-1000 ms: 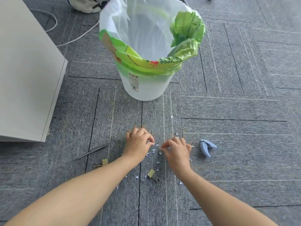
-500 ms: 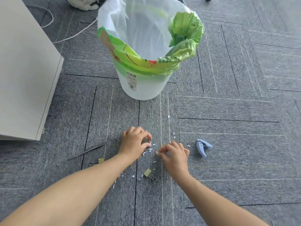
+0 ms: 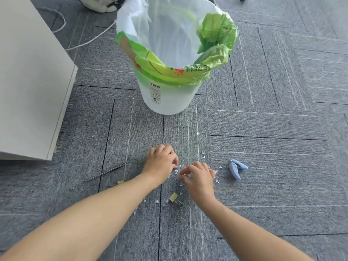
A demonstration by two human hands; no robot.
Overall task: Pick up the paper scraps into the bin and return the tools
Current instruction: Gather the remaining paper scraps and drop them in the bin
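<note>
Tiny white paper scraps [image 3: 177, 171] lie scattered on the grey carpet between and around both hands. My left hand [image 3: 161, 162] rests knuckles-up on the carpet, fingers curled over scraps. My right hand [image 3: 198, 175] pinches at scraps with thumb and fingertips together. Whether either hand holds scraps is hidden by the fingers. A white bin [image 3: 167, 98] with a green and clear liner stands just beyond the hands. A small blue tool [image 3: 236, 167] lies right of my right hand. A yellow binder clip [image 3: 175, 198] lies near my right wrist.
A thin metal rod [image 3: 105, 172] lies on the carpet left of my left arm, with a second yellow clip [image 3: 119, 182] partly hidden beside the arm. A white cabinet [image 3: 28, 81] stands at the left. Cables [image 3: 88, 41] and a bag [image 3: 101, 4] lie behind the bin.
Both hands have stayed on the scrap patch, with the fingers shifting slightly closer together. The view has moved a little.
</note>
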